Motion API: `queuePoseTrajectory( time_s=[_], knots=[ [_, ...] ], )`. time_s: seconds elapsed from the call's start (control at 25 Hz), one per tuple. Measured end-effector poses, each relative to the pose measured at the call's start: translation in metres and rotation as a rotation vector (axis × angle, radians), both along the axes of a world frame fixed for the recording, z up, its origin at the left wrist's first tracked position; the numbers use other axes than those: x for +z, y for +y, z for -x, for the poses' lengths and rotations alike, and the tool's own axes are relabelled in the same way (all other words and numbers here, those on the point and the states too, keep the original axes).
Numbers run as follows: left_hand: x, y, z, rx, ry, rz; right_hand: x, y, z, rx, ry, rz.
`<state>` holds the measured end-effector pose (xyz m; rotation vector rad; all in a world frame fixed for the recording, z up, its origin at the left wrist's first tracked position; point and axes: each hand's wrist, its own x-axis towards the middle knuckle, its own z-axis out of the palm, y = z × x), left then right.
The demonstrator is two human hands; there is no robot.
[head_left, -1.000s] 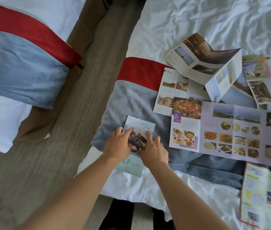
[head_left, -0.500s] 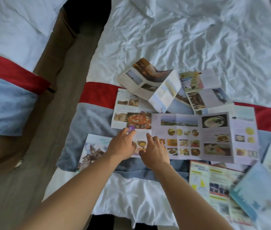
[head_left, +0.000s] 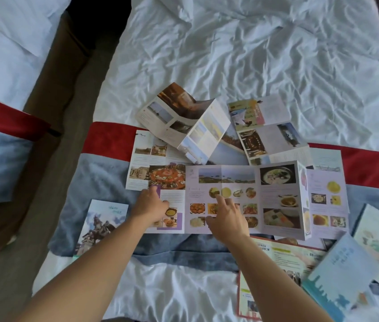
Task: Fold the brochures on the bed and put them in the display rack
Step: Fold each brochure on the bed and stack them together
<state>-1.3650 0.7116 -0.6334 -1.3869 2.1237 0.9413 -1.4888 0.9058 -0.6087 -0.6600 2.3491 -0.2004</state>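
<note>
Landmark: the long food brochure [head_left: 242, 196], spread open flat across the grey-and-red bed runner [head_left: 105, 182]. Left hand [head_left: 150, 209] lies on its leftmost panel, fingers out fairly straight, touching the paper, nothing gripped. Right hand [head_left: 227, 220] sits on the panel just right of that, index finger extended to the small dish photos, the rest loosely spread; also no grip, just contact. Just left of the food brochure, apart from it, a folded brochure [head_left: 101, 225] with a statue cover lies flat, looks already done. Behind it: a half-open tented brochure [head_left: 184, 119] and another open one [head_left: 263, 129], overlapping. To its right and near edge: more leaflets, including a yellow-green one [head_left: 274, 275] and a pale blue one [head_left: 339, 275]. Display rack not in view. Step, as judged: starting the fold on the food brochure, hands placed but no panel lifted yet. Next move likely needs a pinch on the left edge, swinging that panel over along the existing crease, other hand pinning the sheet so it doesn't slide on the soft runner.
</note>
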Motion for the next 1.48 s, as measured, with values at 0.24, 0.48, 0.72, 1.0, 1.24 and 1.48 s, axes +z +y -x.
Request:
queuePoseTrajectory(
  time_s=[0.24, 0.48, 0.72, 1.0, 1.24, 1.48],
  knots=[
    [-0.028, -0.028, 0.002, 0.138, 0.011, -0.106, -0.019, -0.003, 0.012, -0.111, -0.041, -0.036],
    [-0.006, -0.027, 0.014, 0.199, 0.079, -0.075, -0.002, -0.009, 0.016, -0.073, -0.039, -0.039],
    [0.025, -0.006, 0.034, 0.217, 0.287, 0.106, 0.000, 0.001, 0.035, -0.072, -0.101, -0.020],
    [0.017, 0.079, 0.077, 0.214, 0.344, 0.003, -0.001, 0.053, 0.065, -0.048, -0.124, -0.014],
    [-0.020, 0.105, 0.083, 0.218, 0.158, 0.021, -0.021, 0.079, 0.077, -0.032, -0.181, -0.001],
    [-0.037, 0.094, 0.078, 0.473, 0.189, -0.047, -0.031, 0.077, 0.064, -0.057, -0.178, 0.015]
  ],
)
